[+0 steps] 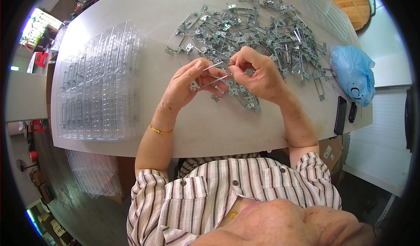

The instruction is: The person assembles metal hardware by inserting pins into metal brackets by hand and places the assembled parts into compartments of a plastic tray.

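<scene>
Between my hands is a small metal bracket with two thin rods [215, 80], held above the near edge of the pile. My left hand [186, 82] is closed round its plate end, with the rods pointing right between the fingers. My right hand [259, 76] pinches at the far end of the rods, thumb against forefinger; whatever lies inside that pinch is too small to make out. Just beyond both hands spreads a tangled heap of similar silvery metal brackets [245, 35], some lying partly beneath my right hand.
Stacked clear plastic trays [98, 84] with metal parts showing in them cover the table's left. On the right lie a blue plastic bag [352, 73], a black phone [340, 115] and a small black object [352, 112]. More clear trays [94, 171] stand below the left edge.
</scene>
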Available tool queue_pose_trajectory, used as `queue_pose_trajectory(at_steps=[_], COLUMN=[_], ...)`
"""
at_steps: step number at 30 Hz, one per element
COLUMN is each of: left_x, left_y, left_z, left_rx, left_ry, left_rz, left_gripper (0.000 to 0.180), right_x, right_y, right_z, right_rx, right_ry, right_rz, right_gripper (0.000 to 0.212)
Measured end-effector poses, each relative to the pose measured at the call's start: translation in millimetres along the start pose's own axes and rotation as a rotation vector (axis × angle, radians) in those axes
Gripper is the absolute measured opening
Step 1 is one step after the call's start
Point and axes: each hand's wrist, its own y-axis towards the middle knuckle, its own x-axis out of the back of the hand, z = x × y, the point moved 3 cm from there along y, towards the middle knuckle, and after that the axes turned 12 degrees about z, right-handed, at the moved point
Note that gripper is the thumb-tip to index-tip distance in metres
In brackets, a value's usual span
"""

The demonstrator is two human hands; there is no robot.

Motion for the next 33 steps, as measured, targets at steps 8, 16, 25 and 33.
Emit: queue_pose_trajectory(at_steps=[8, 16, 25, 33], left_x=[2, -1, 1, -2], left_y=[3, 1, 2, 0], left_z=[-1, 2, 4, 4], left_rx=[-0.008, -0.059, -0.089, -0.055], left_ry=[0.035, 0.019, 0.008, 0.134], left_rz=[-0.018, -0.022, -0.025, -0.015], left_gripper=[0.037, 0.03, 0.028, 0.028], right_x=[13, 6, -1, -5], right_y=[-3, -5, -2, -2], right_z=[7, 12, 17, 17], right_rx=[0.17, 0.219, 0.324, 0.315], right_ry=[-0.123, -0.075, -0.37, -0.698], right_rz=[-0.224, -0.332, -0.373, -0.359], right_gripper=[0.011, 0.01, 0.012, 0.021])
